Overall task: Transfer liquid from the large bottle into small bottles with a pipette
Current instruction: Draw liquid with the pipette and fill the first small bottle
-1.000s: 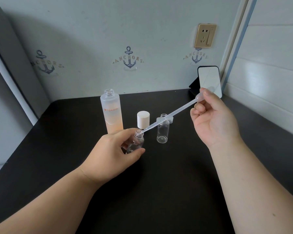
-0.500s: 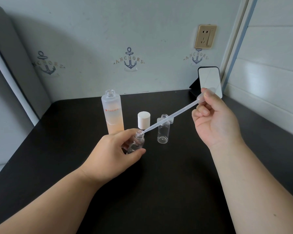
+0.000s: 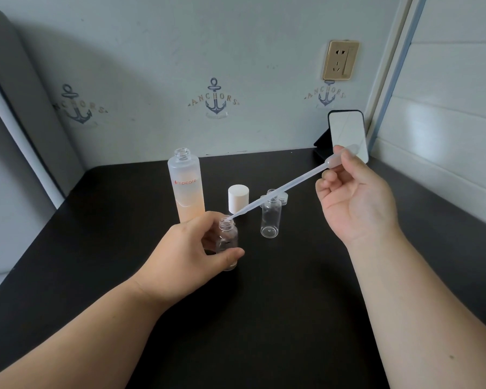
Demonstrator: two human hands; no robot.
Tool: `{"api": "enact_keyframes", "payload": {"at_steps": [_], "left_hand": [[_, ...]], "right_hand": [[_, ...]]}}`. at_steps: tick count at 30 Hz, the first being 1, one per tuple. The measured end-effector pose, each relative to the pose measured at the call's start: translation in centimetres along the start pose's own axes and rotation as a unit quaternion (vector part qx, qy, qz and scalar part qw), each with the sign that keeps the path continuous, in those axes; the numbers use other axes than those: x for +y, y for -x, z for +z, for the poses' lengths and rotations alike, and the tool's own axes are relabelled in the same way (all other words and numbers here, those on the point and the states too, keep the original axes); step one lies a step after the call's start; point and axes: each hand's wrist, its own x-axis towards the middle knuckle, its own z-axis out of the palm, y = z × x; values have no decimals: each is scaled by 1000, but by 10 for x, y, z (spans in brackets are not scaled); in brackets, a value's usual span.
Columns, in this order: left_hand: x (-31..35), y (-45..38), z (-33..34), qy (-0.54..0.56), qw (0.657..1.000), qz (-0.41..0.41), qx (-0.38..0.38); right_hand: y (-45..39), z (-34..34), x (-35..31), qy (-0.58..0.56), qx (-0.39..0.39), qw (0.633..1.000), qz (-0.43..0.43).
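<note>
Holding steady across the head view: the left hand (image 3: 188,254) still grips the small clear glass bottle (image 3: 228,242) on the black surface (image 3: 292,304). The right hand (image 3: 354,195) pinches the translucent plastic pipette (image 3: 278,190) bulb, tip unchanged at the bottle mouth. Dispensing is likely under way. The tall frosted large bottle (image 3: 186,189) stands just behind.

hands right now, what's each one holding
Left hand: closed around the small bottle, steadying it on the table.
Right hand: pinching the pipette bulb.
</note>
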Motion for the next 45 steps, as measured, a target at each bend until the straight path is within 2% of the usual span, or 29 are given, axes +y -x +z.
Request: {"api": "enact_keyframes", "payload": {"at_steps": [6,8,11,13,15,18,25,28,32,38,45], "left_hand": [[-1,2,0,42,999,-2,-20],[-2,4,-2,80,996,18,35],[-2,6,-6,124,974,41,183],[-3,4,-9,127,957,18,262],[-7,-1,-10,128,946,-22,298],[-14,-8,-9,123,948,-68,285],[-24,-15,-5,102,973,-120,170],[-25,-18,-5,63,974,-130,174],[-26,-17,-6,71,973,-127,180],[-15,-12,-6,59,979,-84,174],[-11,-11,-7,54,982,-86,160]], "right_hand": [[0,-2,-1,-39,44,998,9],[0,-2,-1,-41,56,998,7],[0,-2,-1,-48,72,996,7],[0,-2,-1,-46,74,996,10],[-1,-2,0,-42,73,996,12],[0,-2,1,-39,72,997,13],[0,-1,2,-28,65,997,23],[0,0,3,-29,50,998,26],[1,0,4,-28,24,999,25],[1,0,2,-37,19,999,9],[0,0,2,-20,29,999,-1]]}}
